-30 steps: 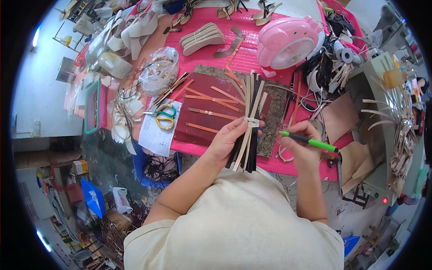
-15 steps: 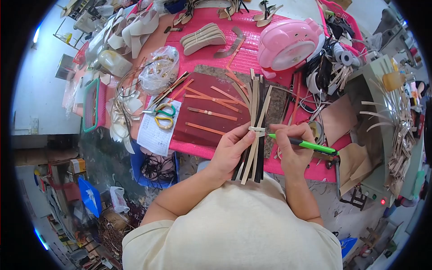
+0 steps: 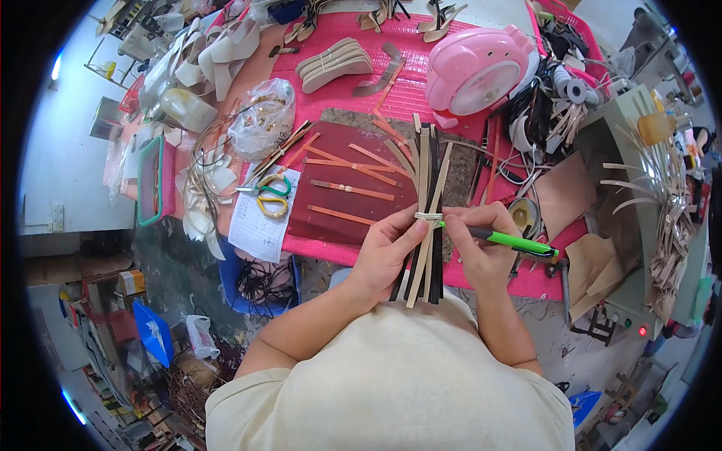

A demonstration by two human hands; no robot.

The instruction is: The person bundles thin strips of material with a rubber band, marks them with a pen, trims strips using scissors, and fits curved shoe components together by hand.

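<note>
A bundle of black and beige strips (image 3: 425, 173), bound with a pale band around its middle, is gripped by my left hand (image 3: 385, 252). My right hand (image 3: 487, 244) pinches a green and black pen (image 3: 523, 243), whose tip meets the bundle just beneath the band. Behind and left of the bundle, orange-brown strips (image 3: 352, 189) lie on a dark red board (image 3: 323, 214). Scissors with green and yellow handles (image 3: 271, 204) rest on a sheet of written paper (image 3: 256, 233) beside the board.
A pink fan (image 3: 477, 71) stands on the pink table cover (image 3: 406, 101). Toward the back lies a tied stack of beige pieces (image 3: 335, 64). A plastic bag (image 3: 263, 120) is at the left, a green-rimmed basket (image 3: 154, 180) beyond it. A blue bin (image 3: 229, 282) is below the table.
Over the last second my left hand and the bundle have shifted slightly right. My right hand has moved left, bringing the pen tip to the bundle.
</note>
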